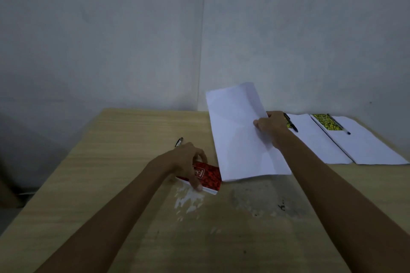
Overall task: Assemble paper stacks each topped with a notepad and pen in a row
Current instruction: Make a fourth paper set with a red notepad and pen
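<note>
Wooden table (pixel 111 162): my left hand (pixel 188 162) pinching red notepad (pixel 208 176); right hand (pixel 273 128) at 2 o'clock pinching paper sheet (pixel 241 135), may slip askew.

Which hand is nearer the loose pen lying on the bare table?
Left. The left hand sits just beside the pen, gripping the red notepad. The right hand is farther off, holding the paper.

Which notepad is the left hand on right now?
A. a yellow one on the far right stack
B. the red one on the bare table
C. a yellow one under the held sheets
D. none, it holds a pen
B: the left hand grips the red notepad lying on the table, left of the paper stack.
</note>
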